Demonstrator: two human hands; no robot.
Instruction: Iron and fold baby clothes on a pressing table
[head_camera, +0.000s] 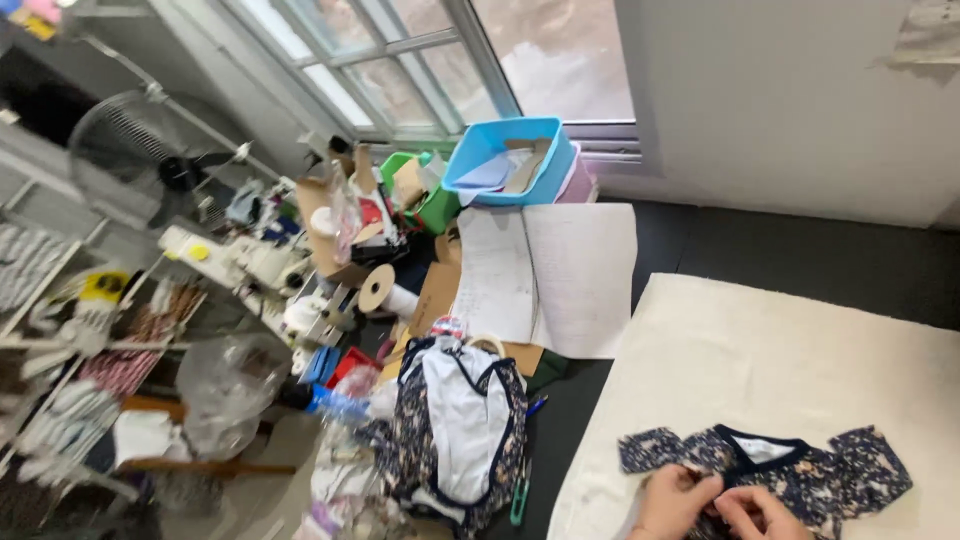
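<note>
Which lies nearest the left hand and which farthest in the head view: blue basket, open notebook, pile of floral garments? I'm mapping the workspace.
From the left hand:
1. Pile of floral garments, to its left.
2. Open notebook, up and left.
3. Blue basket, by the window.

Garment (790, 470) lies on the cloth (760, 370). Left of the cloth: garment pile (455, 430). Behind the cloth: papers (545, 270), basket (510, 160).

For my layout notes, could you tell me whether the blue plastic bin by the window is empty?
No, the blue plastic bin holds sheets of paper and pieces of cardboard that show above its rim.
</note>
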